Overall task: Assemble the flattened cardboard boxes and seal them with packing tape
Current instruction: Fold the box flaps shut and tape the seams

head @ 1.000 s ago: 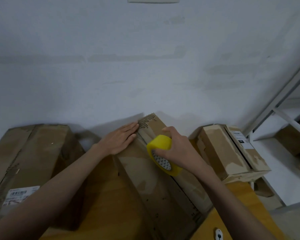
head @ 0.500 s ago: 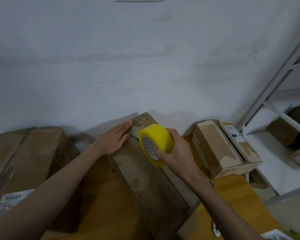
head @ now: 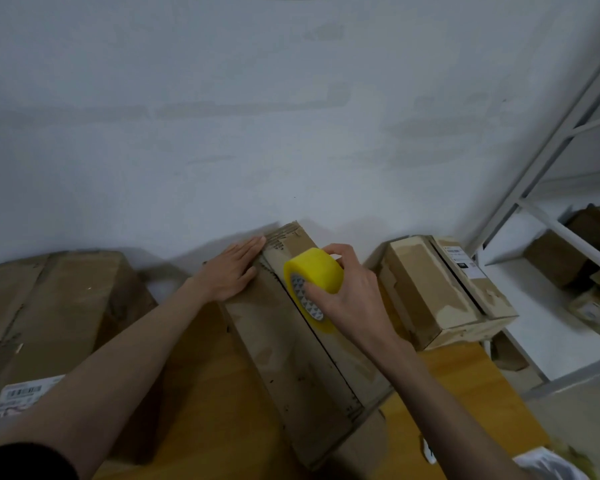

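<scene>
tape roll raised, boxes flanking

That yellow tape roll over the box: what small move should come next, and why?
Probably draw the yellow tape roll toward the person along the centre seam of the long box. The right hand grips the roll near the seam's far end, and the left hand lies flat on the flap, holding it down.
</scene>
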Demonstrator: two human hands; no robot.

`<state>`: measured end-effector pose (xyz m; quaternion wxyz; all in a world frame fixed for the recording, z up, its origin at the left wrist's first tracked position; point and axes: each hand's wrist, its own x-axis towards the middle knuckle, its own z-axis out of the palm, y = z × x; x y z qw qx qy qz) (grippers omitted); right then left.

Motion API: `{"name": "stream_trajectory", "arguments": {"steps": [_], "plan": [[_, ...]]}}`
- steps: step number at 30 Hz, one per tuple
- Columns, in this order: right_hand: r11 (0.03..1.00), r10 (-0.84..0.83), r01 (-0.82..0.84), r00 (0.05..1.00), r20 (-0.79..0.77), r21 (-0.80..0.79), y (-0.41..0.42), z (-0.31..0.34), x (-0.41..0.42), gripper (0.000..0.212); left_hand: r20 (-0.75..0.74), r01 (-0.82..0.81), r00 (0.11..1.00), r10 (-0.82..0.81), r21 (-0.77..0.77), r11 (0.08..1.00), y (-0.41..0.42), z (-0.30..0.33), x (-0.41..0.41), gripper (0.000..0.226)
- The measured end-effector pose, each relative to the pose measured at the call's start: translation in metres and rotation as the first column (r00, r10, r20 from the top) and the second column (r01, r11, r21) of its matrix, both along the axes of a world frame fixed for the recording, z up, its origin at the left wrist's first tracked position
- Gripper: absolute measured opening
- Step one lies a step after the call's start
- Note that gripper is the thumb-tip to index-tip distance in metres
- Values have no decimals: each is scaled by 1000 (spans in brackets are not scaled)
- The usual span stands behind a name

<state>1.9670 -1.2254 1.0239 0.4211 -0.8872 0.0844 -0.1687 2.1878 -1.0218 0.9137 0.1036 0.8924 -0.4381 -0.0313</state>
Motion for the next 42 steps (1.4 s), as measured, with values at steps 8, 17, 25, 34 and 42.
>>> {"name": "stream_trajectory", "arguments": {"steps": [8, 17, 25, 34, 42], "plan": [[999, -31, 31, 999, -30, 12, 10, -31, 27, 56, -46, -34, 998, 34, 18, 999, 8, -22, 41, 62], [997, -69, 65, 993, -95, -44, 11, -63, 34, 60, -109, 30, 994, -33, -30, 999, 7, -75, 33, 69], [990, -63, 37, 981, -185, -140, -2, -74, 19, 57, -65, 53, 997, -51, 26, 998, 2, -78, 38, 67], [939, -108, -33, 916, -386, -342, -4, -69, -30, 52, -83, 74, 995, -62, 144, 987, -2, -74, 37, 68], [947, -123, -30, 886, -448, -321, -3, -69, -37, 54, 19, 86, 996, -92, 225, 971, -3, -68, 20, 73]]}}
